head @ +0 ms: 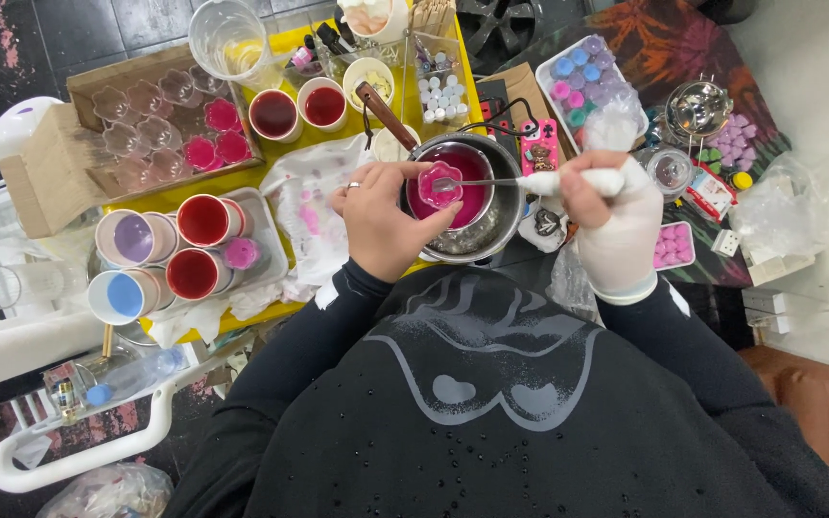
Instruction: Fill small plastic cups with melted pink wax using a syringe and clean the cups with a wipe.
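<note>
Two hands working over steel pot. We are pinching small pink flower-shaped mould with bare left hand, fingers curled on its rim, ring on one finger. We are gripping white-handled spoon in gloved right hand, fist closed, spoon tip sitting in mould. Mould hovering above inner pot of pink liquid. Cups of red liquid sitting left on tray.

Probably a home craft workshop: cups of coloured liquid, moulds and a melting pot crowd the yellow table.
</note>
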